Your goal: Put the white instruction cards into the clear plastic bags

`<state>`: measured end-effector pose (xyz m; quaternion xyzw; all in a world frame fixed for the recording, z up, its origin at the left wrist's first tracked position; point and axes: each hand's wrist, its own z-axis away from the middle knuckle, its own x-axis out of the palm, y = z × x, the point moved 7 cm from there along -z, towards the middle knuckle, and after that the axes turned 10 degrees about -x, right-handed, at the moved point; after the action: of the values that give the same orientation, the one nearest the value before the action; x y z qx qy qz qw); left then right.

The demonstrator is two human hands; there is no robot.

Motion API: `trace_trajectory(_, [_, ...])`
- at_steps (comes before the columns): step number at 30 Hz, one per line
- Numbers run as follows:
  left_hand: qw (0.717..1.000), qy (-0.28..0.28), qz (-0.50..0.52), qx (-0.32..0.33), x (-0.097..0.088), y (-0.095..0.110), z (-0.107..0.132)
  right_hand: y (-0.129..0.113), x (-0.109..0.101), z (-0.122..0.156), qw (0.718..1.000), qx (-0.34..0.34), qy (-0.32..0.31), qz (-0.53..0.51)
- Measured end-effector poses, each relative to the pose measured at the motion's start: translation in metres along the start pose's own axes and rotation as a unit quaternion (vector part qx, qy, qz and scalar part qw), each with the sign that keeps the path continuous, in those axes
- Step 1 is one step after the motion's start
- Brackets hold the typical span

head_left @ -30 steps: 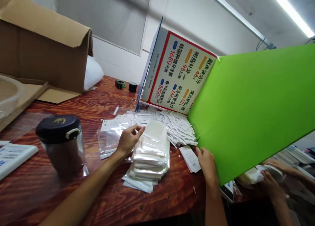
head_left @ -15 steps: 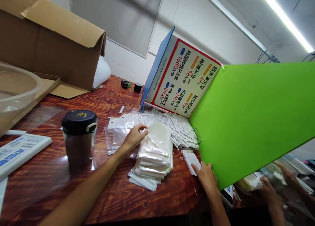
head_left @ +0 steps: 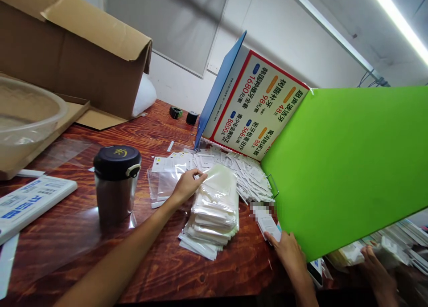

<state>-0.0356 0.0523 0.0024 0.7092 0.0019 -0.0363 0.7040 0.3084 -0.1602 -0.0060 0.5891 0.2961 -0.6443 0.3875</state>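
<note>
A tall stack of clear plastic bags (head_left: 212, 224) lies on the wooden table in front of me. My left hand (head_left: 189, 186) has its thumb and fingers closed on the upper left edge of the top bag. To the right of the stack, white cards (head_left: 267, 223) lie by the foot of the green board, partly blurred out. My right hand (head_left: 288, 250) grips their near end, thumb on top; its other fingers are partly hidden. Behind the bags spreads a heap of white cards (head_left: 249, 175). Bags with cards in them (head_left: 167, 178) lie left of the stack.
An upright folding board with a green panel (head_left: 351, 164) and a printed panel (head_left: 256, 104) walls off the right. Left stand a black-lidded cup (head_left: 116, 182), a white box (head_left: 35, 204), a plastic tub (head_left: 30, 133) and a cardboard box (head_left: 96, 66). A co-worker's hand (head_left: 374, 264) shows beyond the board.
My left fingers have closed on the top bag's edge, which lifts slightly. My right hand stays at the cards, its thumb now farther over them. The whole view has shifted a little.
</note>
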Motion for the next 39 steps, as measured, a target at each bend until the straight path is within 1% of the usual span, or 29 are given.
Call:
trace_trajectory(2, [0.999, -0.016, -0.038, 0.025, 0.002, 0.004, -0.001, -0.004, -0.004, 0.004, 1.0, 0.0, 0.018, 0.016])
trace_trajectory(4, [0.994, -0.007, -0.094, 0.055, 0.002, 0.007, -0.002, -0.007, -0.006, 0.007, 0.999, -0.001, 0.035, 0.028])
trace_trajectory(7, [0.969, 0.02, -0.21, 0.124, 0.003, 0.014, 0.001, -0.01, -0.008, 0.009, 0.997, -0.004, 0.072, 0.038])
trace_trajectory(9, [0.951, 0.022, -0.266, 0.155, 0.007, 0.017, 0.005, -0.01, -0.007, 0.008, 0.995, -0.005, 0.1, 0.029])
trace_trajectory(12, [0.948, 0.026, -0.27, 0.164, 0.009, 0.019, 0.008, -0.004, -0.007, 0.002, 0.989, -0.008, 0.145, -0.027])
trace_trajectory(14, [0.953, 0.038, -0.24, 0.182, 0.007, 0.022, 0.009, 0.004, -0.009, -0.002, 0.981, -0.017, 0.174, -0.09])
trace_trajectory(16, [0.962, 0.04, -0.19, 0.193, 0.004, 0.024, 0.009, 0.014, -0.012, -0.005, 0.967, -0.01, 0.191, -0.17])
trace_trajectory(18, [0.977, 0.028, -0.12, 0.172, 0.001, 0.021, 0.005, 0.022, -0.016, -0.008, 0.941, 0.009, 0.211, -0.266])
trace_trajectory(19, [0.986, 0.021, -0.08, 0.147, 0.0, 0.018, 0.002, 0.023, -0.019, -0.008, 0.919, 0.012, 0.226, -0.322])
trace_trajectory(20, [0.992, 0.013, -0.038, 0.118, -0.002, 0.014, -0.001, 0.021, -0.023, -0.01, 0.892, 0.002, 0.242, -0.383])
trace_trajectory(21, [0.996, 0.005, 0.003, 0.089, -0.002, 0.01, -0.004, 0.015, -0.029, -0.011, 0.856, -0.017, 0.258, -0.448])
trace_trajectory(23, [0.996, -0.005, 0.082, 0.04, -0.004, 0.004, -0.007, -0.007, -0.041, -0.016, 0.769, -0.073, 0.266, -0.576])
trace_trajectory(24, [0.993, -0.008, 0.118, 0.022, -0.005, 0.002, -0.007, -0.023, -0.048, -0.019, 0.728, -0.101, 0.258, -0.627])
trace_trajectory(25, [0.988, -0.007, 0.151, 0.009, -0.006, 0.001, -0.008, -0.04, -0.054, -0.022, 0.692, -0.127, 0.242, -0.668])
trace_trajectory(26, [0.983, -0.001, 0.182, -0.004, -0.008, 0.001, -0.008, -0.058, -0.061, -0.025, 0.664, -0.152, 0.22, -0.698])
trace_trajectory(27, [0.977, 0.008, 0.21, -0.016, -0.01, 0.0, -0.007, -0.077, -0.067, -0.029, 0.645, -0.178, 0.19, -0.718])
trace_trajectory(28, [0.971, 0.017, 0.236, -0.028, -0.013, -0.001, -0.007, -0.097, -0.071, -0.033, 0.632, -0.207, 0.153, -0.731])
trace_trajectory(30, [0.958, 0.032, 0.28, -0.05, -0.016, -0.004, -0.006, -0.132, -0.073, -0.042, 0.619, -0.257, 0.07, -0.739])
trace_trajectory(32, [0.945, 0.041, 0.317, -0.065, -0.018, -0.007, -0.006, -0.16, -0.064, -0.05, 0.615, -0.299, -0.021, -0.729])
trace_trajectory(33, [0.94, 0.046, 0.332, -0.069, -0.02, -0.009, -0.007, -0.17, -0.058, -0.053, 0.613, -0.314, -0.057, -0.722])
trace_trajectory(35, [0.93, 0.057, 0.357, -0.073, -0.022, -0.013, -0.008, -0.18, -0.043, -0.058, 0.605, -0.326, -0.103, -0.719])
trace_trajectory(37, [0.922, 0.068, 0.374, -0.073, -0.025, -0.016, -0.01, -0.183, -0.03, -0.059, 0.598, -0.324, -0.131, -0.721])
trace_trajectory(39, [0.918, 0.072, 0.383, -0.073, -0.026, -0.017, -0.011, -0.181, -0.022, -0.056, 0.596, -0.32, -0.154, -0.72])
